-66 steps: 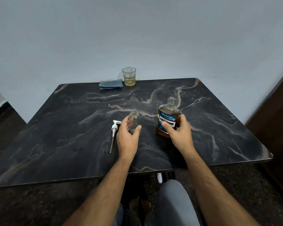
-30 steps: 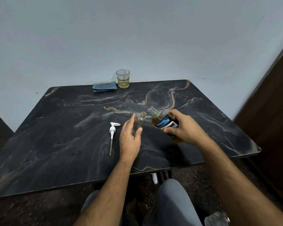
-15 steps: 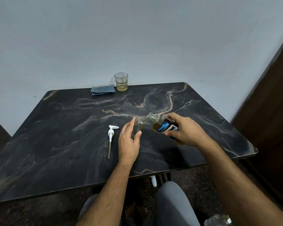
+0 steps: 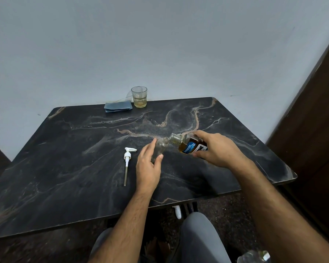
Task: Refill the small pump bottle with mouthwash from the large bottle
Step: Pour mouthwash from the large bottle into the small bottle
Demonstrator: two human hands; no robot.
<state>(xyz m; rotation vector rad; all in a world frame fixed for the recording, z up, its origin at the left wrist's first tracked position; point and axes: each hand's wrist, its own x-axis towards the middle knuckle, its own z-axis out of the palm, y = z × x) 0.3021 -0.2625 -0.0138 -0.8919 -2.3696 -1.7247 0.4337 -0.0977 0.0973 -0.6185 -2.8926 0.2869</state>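
The small clear bottle [image 4: 160,148] stands on the dark marble table [image 4: 84,158] without its pump, and my left hand [image 4: 148,166] is wrapped around its body. My right hand [image 4: 215,149] grips the large mouthwash bottle [image 4: 190,146], which holds amber liquid and has a blue label. It is tipped far over to the left, its open mouth right at the small bottle's neck. The white pump head with its dip tube [image 4: 127,162] lies flat on the table, left of my left hand.
A glass [image 4: 139,96] with a little yellowish liquid stands at the table's far edge, next to a folded blue cloth [image 4: 118,107]. A dark wooden panel [image 4: 311,120] rises on the right. My knees show below the near table edge.
My right hand lifted the large bottle off the table and tilted it leftward until its mouth met the small bottle's neck. My left hand stayed on the small bottle.
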